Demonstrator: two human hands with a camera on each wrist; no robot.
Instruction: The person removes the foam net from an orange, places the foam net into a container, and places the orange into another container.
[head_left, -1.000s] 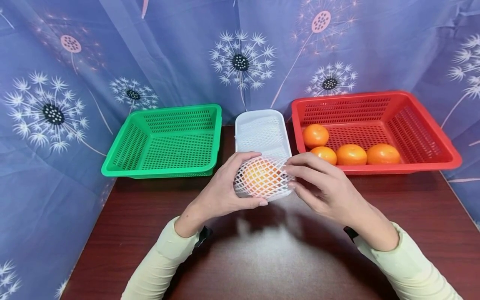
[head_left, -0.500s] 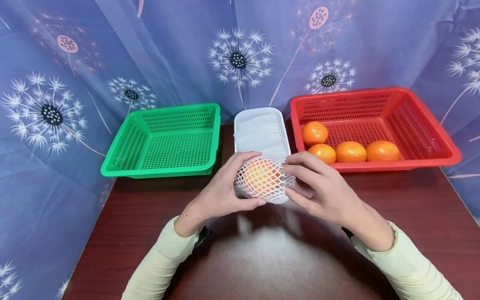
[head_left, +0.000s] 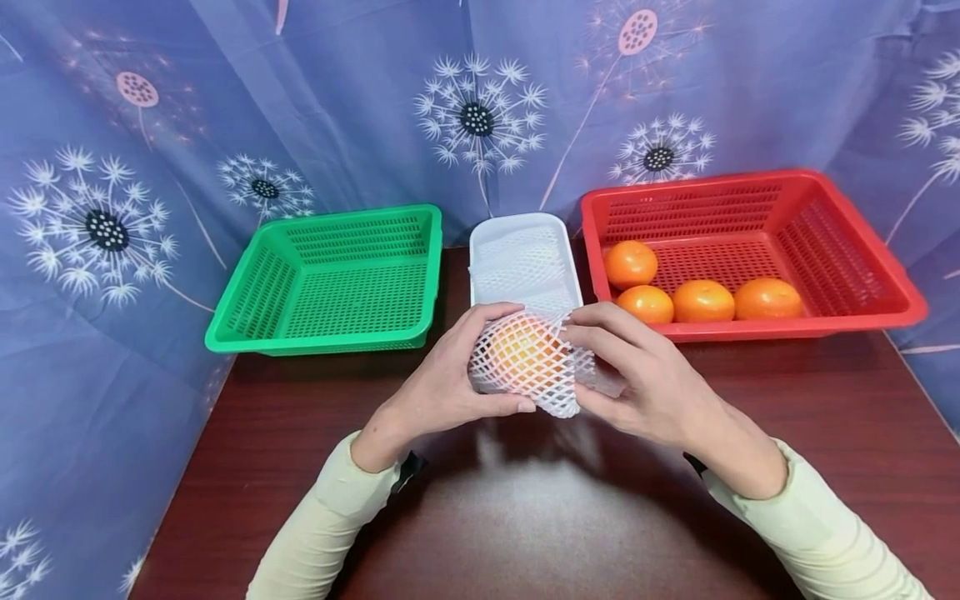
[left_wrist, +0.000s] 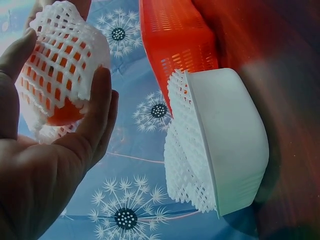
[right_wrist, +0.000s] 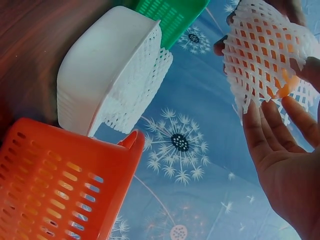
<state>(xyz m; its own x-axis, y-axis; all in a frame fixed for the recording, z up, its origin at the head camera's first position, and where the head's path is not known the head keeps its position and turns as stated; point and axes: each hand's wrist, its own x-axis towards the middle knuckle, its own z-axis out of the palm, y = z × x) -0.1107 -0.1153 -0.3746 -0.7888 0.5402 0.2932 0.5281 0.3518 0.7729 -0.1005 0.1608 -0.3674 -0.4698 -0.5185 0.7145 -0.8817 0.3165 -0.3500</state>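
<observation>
An orange sits inside a white foam net sleeve, held above the table in front of the white tub. My left hand grips the wrapped fruit from the left, thumb below and fingers over the top. On the right side, my right hand holds the loose edge of the netting between thumb and fingers. In the right wrist view, part of the bare orange skin shows at the sleeve's open end, near the right fingertips. The left wrist view shows bare skin at the lower edge too.
A white tub with more foam nets stands just behind the hands. To the left is a green basket. On the right, a red basket holds several oranges. A patterned curtain hangs behind the brown table.
The foam net's lower right edge has been drawn down and spread out farther below the orange. My right fingers have shifted slightly along the edge; my left hand stays in place.
</observation>
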